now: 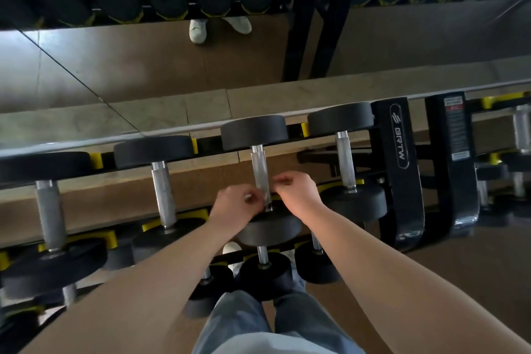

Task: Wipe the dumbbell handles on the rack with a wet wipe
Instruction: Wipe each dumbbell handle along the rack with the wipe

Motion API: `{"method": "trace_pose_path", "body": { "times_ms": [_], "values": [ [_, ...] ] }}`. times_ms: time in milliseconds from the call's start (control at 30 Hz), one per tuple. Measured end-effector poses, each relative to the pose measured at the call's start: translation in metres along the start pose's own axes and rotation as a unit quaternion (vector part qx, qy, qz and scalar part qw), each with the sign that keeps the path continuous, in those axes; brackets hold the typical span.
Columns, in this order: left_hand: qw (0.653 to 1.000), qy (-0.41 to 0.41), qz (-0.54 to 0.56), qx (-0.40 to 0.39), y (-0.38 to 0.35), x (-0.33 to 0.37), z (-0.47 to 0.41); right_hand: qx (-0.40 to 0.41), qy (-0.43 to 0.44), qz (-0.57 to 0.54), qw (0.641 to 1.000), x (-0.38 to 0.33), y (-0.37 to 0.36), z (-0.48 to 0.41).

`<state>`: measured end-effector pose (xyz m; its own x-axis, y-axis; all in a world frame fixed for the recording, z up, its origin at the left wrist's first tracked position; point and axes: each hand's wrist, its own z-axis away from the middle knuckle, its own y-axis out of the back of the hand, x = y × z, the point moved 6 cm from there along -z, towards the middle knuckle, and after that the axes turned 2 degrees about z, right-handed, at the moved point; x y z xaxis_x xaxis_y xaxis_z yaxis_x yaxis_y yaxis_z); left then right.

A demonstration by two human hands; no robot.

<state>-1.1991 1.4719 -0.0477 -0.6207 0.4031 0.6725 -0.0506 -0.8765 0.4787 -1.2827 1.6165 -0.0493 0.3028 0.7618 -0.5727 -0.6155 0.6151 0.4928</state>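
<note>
- The mirror lies beyond both hands, past the rack, and shows rows of black dumbbell heads.
- The rack, black with yellow saddles, runs crosswise under the hands. Its upright stands off to the right of the right hand.
- The dumbbell being worked on lies in the rack between the two hands. Its long axis runs straight away from the person. One black head points toward the mirror, well beyond the fingertips, and the other sits just below the wrists.
- A neighbouring dumbbell lies to the left of the left hand and another to the right of the right hand, both pointing the same way.
- The handle, knurled metal, passes between the hands. Its near end is at the fingertips.
- The left hand has its fingers curled and pinches a small pale piece against the handle's near end.
- The right hand has its fingers curled in at the handle's other side. I cannot tell whether it grips anything.
- The wet wipe shows only as that pale scrap at the left fingertips.
</note>
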Motion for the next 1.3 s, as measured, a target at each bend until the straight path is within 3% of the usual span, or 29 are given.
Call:
{"method": "trace_pose_path", "body": {
  "times_ms": [100,233,300,400,533,600,700,767,833,967,1067,1167,1233,1300],
  "values": [
    [0.999,-0.035,0.021,0.035,0.002,0.011,-0.004,0.001,-0.004,-0.008,1.0,-0.003,0.002,-0.001],
    [0.979,0.016,0.125,0.158,0.028,0.026,-0.028,-0.002,-0.01,-0.019,1.0,-0.001,0.007,0.003],
    [0.974,0.037,0.145,0.169,0.029,0.027,-0.03,0.0,-0.01,-0.019,1.0,0.0,0.009,0.005],
    [0.984,0.076,0.136,0.085,0.012,0.015,-0.021,0.004,0.001,-0.01,1.0,0.001,0.008,0.008],
    [0.988,0.132,-0.047,-0.06,-0.006,-0.004,-0.013,0.005,0.01,0.007,1.0,0.0,0.004,0.012],
    [0.984,0.137,-0.079,-0.08,-0.009,-0.007,-0.012,0.003,0.01,0.011,1.0,-0.001,0.002,0.012],
    [0.985,0.166,0.051,0.008,0.002,-0.01,-0.014,-0.006,0.007,0.014,1.0,-0.003,0.004,0.011],
    [0.954,0.185,0.216,0.096,0.015,-0.006,-0.02,-0.011,0.005,0.01,1.0,-0.003,0.005,0.01],
    [0.94,0.158,0.275,0.127,0.026,0.006,-0.034,-0.01,0.001,0.007,1.0,-0.003,0.005,0.009],
    [0.967,0.137,0.199,0.086,0.026,0.008,-0.036,-0.009,-0.002,0.019,1.0,-0.003,0.002,0.008],
    [0.982,0.177,0.069,-0.023,0.004,-0.01,-0.021,-0.009,0.0,0.046,0.999,-0.004,-0.003,0.006],
    [0.98,0.161,-0.043,-0.113,-0.007,-0.014,-0.021,-0.012,-0.003,0.069,0.998,-0.007,-0.005,0.002],
    [0.979,0.157,-0.06,-0.114,-0.003,-0.012,-0.029,-0.019,-0.005,0.081,0.997,-0.009,-0.005,-0.001],
    [0.983,0.17,-0.005,-0.075,0.004,-0.011,-0.045,-0.032,-0.008,0.09,0.995,-0.008,-0.006,-0.004]
  ]
}}
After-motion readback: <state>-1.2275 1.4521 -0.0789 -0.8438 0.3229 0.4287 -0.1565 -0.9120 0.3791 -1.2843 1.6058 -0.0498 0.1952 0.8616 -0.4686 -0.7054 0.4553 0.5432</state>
